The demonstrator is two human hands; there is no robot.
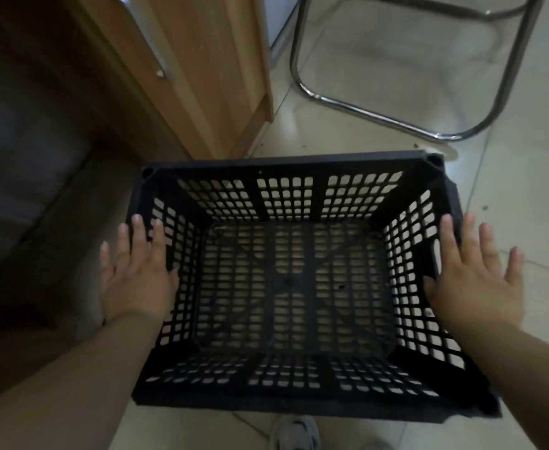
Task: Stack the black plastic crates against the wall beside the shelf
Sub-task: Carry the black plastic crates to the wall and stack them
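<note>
One black plastic crate (294,287) with perforated walls and floor sits upright in front of me on the pale tiled floor, its open top facing me. My left hand (137,274) lies flat with straight fingers over the crate's left rim. My right hand (476,274) is spread flat at the crate's right rim, fingers straight. Neither hand curls round the crate. No other crate is in sight.
A wooden cabinet (182,76) stands at the upper left, just beyond the crate's far left corner. A chrome tubular chair base (380,115) rests on the tiles (526,196) at the upper right. My shoe (296,433) shows below the crate.
</note>
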